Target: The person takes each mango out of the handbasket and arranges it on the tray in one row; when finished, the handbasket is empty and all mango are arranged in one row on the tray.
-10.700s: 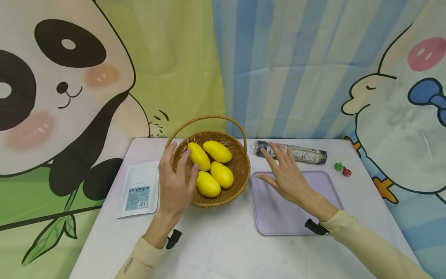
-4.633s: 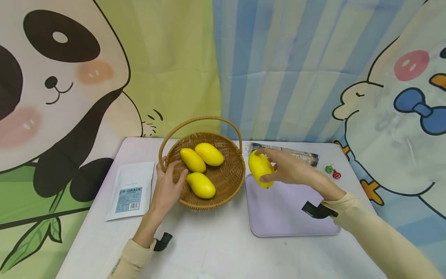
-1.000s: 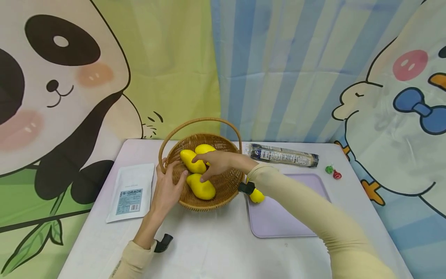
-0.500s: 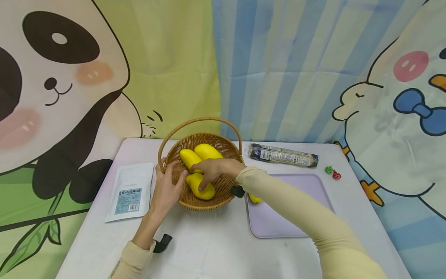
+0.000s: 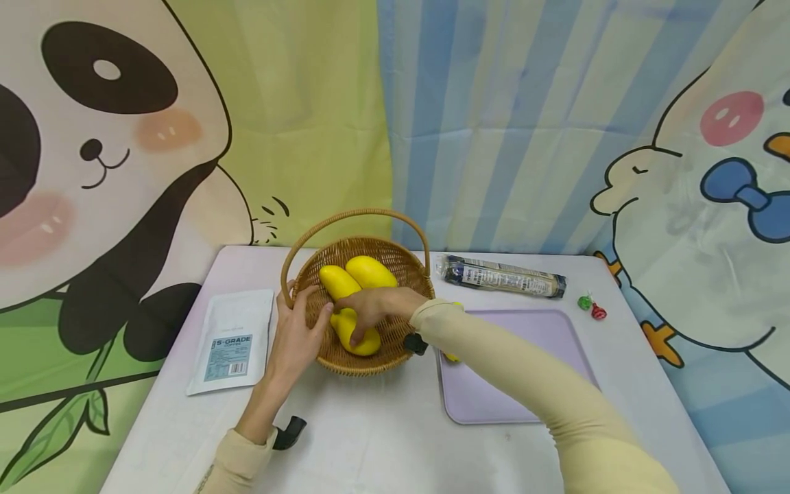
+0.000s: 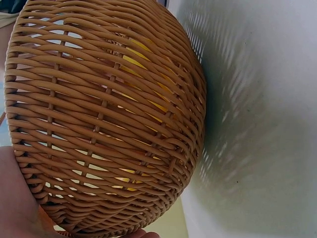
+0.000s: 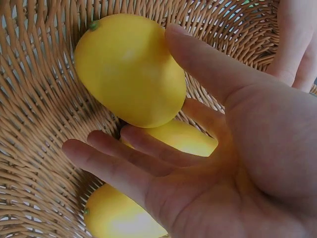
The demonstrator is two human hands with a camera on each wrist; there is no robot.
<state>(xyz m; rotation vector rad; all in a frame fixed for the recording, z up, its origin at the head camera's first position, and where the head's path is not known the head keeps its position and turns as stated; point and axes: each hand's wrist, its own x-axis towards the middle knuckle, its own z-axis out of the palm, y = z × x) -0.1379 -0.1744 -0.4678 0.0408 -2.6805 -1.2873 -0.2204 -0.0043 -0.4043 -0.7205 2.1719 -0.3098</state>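
Observation:
In the head view my left hand [image 5: 297, 336] grips the left rim of a brown wicker basket [image 5: 404, 248], thumb inside. The left wrist view shows the basket's woven wall [image 6: 109, 109], with yellow showing through its gaps. Three yellow mangoes lie in the basket. My right hand [image 5: 373, 307] reaches in over the nearest mango [image 5: 365, 345]. In the right wrist view the thumb [image 7: 198, 54] touches this mango [image 7: 124, 69] and the long fingers [image 7: 116, 168] extend straight along its other side. Two mangoes, one at left [image 5: 337, 280] and one behind [image 5: 372, 272], lie beyond the hand.
A purple tray [image 5: 481, 394] lies right of the basket; a mango [image 5: 452, 357] on it is mostly hidden by my right sleeve. Behind it is a long wrapped packet [image 5: 503, 276], with two candies [image 5: 591, 306] farther right. A white coffee pouch [image 5: 231, 343] lies at left.
One mango has gone from the basket to the tray, carried in my right hand. That hand has since returned and sunk lower around the near mango. My left hand stays on the rim.

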